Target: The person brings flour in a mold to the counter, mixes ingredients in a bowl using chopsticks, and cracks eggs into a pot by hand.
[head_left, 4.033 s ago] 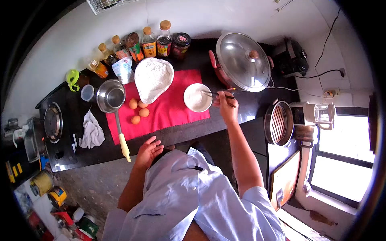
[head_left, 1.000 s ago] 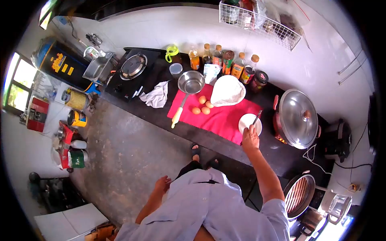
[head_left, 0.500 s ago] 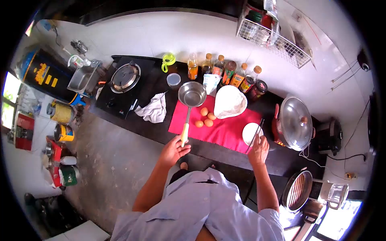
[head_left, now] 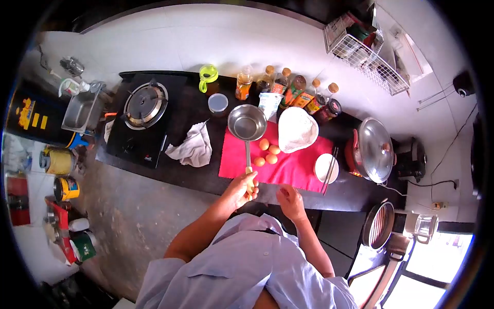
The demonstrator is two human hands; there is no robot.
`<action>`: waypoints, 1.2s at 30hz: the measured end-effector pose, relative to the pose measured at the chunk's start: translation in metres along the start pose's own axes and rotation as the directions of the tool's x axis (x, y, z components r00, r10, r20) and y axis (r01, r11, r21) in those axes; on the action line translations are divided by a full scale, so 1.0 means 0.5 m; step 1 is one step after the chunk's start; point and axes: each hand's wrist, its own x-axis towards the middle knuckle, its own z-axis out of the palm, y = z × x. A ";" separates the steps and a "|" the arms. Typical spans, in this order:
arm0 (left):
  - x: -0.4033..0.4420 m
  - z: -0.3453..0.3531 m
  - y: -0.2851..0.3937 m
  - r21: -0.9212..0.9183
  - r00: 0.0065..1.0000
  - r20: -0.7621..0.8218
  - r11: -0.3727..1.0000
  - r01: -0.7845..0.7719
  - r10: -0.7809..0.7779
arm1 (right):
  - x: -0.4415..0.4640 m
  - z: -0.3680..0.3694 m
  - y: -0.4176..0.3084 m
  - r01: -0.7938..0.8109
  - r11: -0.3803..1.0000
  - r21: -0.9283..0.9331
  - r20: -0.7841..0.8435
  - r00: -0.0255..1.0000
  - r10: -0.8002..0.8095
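Note:
A small steel saucepan [head_left: 247, 122] stands on the counter, partly over the red cloth [head_left: 234, 164]. My left hand [head_left: 242, 190] is wrapped round its pale yellow handle. My right hand [head_left: 292, 202] hovers at the front edge of the counter with its fingers curled in; nothing shows in it. Several brown eggs [head_left: 271, 158] lie on the cloth beside the pan. Behind them is a white heart-shaped bowl [head_left: 297, 130] holding white powder. On the right of the cloth a small white bowl [head_left: 322, 167] has chopsticks [head_left: 331, 172] resting across it.
A gas stove [head_left: 145, 105] and a crumpled grey rag [head_left: 193, 147] are on the left. Several sauce bottles [head_left: 303, 98] line the wall beside a lidded tub [head_left: 217, 103]. To the right stands a red pot with a glass lid [head_left: 374, 149].
My right hand has let go of the chopsticks on the white bowl and moved left. My left hand has closed more firmly round the saucepan handle. The view has shifted slightly.

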 end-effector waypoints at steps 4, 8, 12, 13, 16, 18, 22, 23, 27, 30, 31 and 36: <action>-0.028 0.017 0.022 0.014 1.000 -0.002 1.000 -0.010 0.010 | 0.074 0.032 0.035 -0.288 0.834 0.470 0.041 0.951 0.305; -0.046 -0.001 0.034 0.261 0.995 -0.059 0.963 -0.063 0.081 | 0.170 0.010 0.034 -0.432 0.595 0.678 0.175 0.881 0.440; -0.096 -0.009 0.069 0.340 0.994 -0.065 0.938 -0.065 0.093 | 0.255 0.007 0.099 -0.423 0.411 0.807 0.186 0.845 0.502; -0.118 -0.004 0.073 0.398 0.988 -0.081 0.913 -0.088 0.130 | 0.269 0.008 0.109 -0.397 0.388 0.832 0.154 0.837 0.526; -0.172 0.001 0.081 0.430 0.984 -0.120 0.900 -0.066 0.130 | 0.294 0.006 0.136 -0.412 0.297 0.862 0.207 0.819 0.535; -0.203 -0.005 0.075 0.377 0.984 -0.134 0.924 -0.061 0.120 | 0.296 0.010 0.143 -0.425 0.301 0.854 0.199 0.801 0.565; -0.279 -0.011 0.050 0.322 0.973 -0.192 0.945 -0.061 0.129 | 0.259 0.024 0.095 -0.468 0.343 0.815 0.263 0.825 0.501; -0.304 -0.004 0.042 0.325 0.966 -0.221 0.944 -0.059 0.136 | 0.246 0.031 0.087 -0.507 0.347 0.789 0.331 0.827 0.454; -0.429 0.026 0.024 0.215 0.937 -0.291 0.968 -0.133 0.193 | 0.203 0.103 0.053 -0.651 0.414 0.637 0.549 0.759 0.350; -0.523 0.036 0.016 0.189 0.889 -0.360 0.955 -0.228 0.283 | 0.165 0.184 0.038 -0.708 0.449 0.545 0.669 0.690 0.277; -0.553 0.033 0.013 0.184 0.866 -0.390 0.948 -0.260 0.313 | 0.157 0.210 0.018 -0.729 0.485 0.483 0.694 0.656 0.296; -0.706 -0.045 0.008 0.092 0.794 -0.405 0.884 -0.458 0.453 | 0.091 0.336 -0.049 -0.743 0.590 0.317 0.815 0.532 0.232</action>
